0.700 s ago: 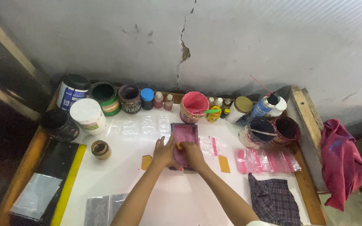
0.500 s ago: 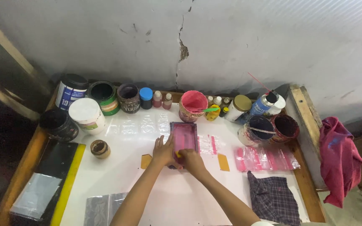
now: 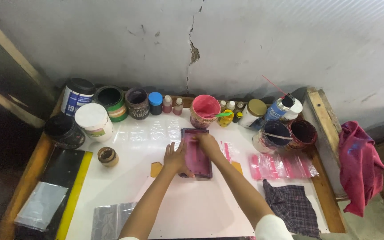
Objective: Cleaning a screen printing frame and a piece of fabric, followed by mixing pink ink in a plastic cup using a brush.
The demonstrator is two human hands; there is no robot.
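A small purple-framed printing screen (image 3: 198,156), stained pink, lies flat in the middle of the white table (image 3: 134,191). My left hand (image 3: 174,156) rests on the frame's left edge and holds it down. Over the far end of the screen my right hand (image 3: 206,142) is closed, fingers curled; what it holds is hidden. A clear bag with a pink strip (image 3: 225,150) pokes out from under the screen's right side.
Paint tubs, jars and small bottles line the back wall, among them a pink pot (image 3: 205,110) with a green stick. Printed pink bags (image 3: 283,165) and a plaid cloth (image 3: 292,206) lie right. A black and yellow board (image 3: 65,189) sits left. A red rag (image 3: 358,166) hangs off the right edge.
My right hand has slid from the near end of the screen up to its far end. The left hand stays on the frame's left side.
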